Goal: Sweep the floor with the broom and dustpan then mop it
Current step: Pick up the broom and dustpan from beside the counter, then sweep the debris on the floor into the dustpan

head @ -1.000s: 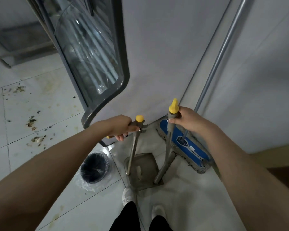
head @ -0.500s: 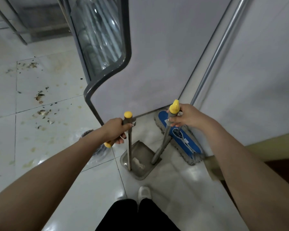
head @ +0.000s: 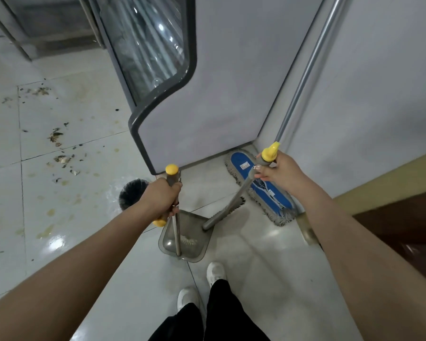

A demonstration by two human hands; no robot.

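At twelve o'clock my left hand (head: 160, 198) grips the dustpan (head: 194, 251), my right hand (head: 279, 172) the broom (head: 228, 207); tools fetched, next sweep the ten-o'clock debris (head: 60, 158).

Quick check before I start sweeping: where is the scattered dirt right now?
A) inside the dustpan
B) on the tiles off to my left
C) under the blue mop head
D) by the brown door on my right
B: the dark scraps lie on the tiles to the left of the left hand, which grips the dustpan handle; the right hand grips the broom handle.
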